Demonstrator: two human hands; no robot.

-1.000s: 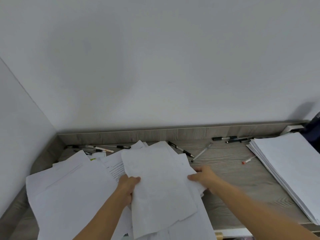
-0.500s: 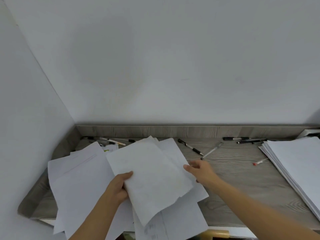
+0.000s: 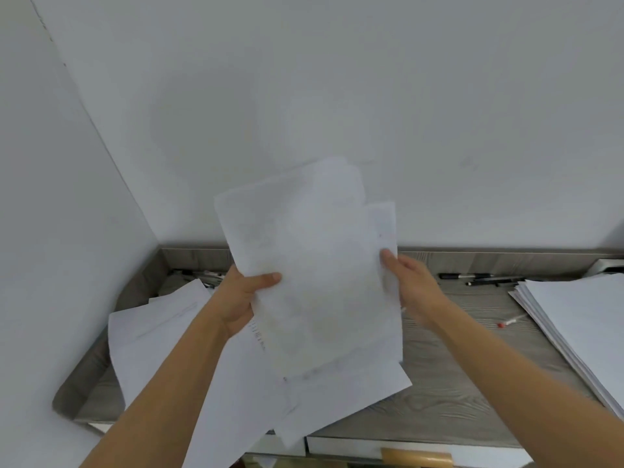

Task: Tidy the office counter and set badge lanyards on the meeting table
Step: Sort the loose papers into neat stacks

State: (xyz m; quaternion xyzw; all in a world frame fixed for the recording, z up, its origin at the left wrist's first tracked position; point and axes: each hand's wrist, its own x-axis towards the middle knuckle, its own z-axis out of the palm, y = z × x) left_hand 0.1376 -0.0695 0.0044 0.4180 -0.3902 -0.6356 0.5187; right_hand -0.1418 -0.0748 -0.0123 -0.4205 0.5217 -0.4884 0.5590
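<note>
Loose sheets (image 3: 314,265), left of neat stack (image 3: 580,315): left hand (image 3: 243,298) and right hand (image 3: 410,285) each pinch an edge. Best squared edge-to-edge before stacking.

The sheets (image 3: 314,265) that lay on the counter (image 3: 449,393) a second ago are now lifted upright, gripped by left hand (image 3: 241,295) and right hand (image 3: 410,285).

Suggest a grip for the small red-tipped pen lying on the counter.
Pinch the red-tipped pen mid-barrel from above, fingers straddling its long axis. It lies flat and thin on the counter, apart from the paper stack, so probably only its two long sides offer purchase.
</note>
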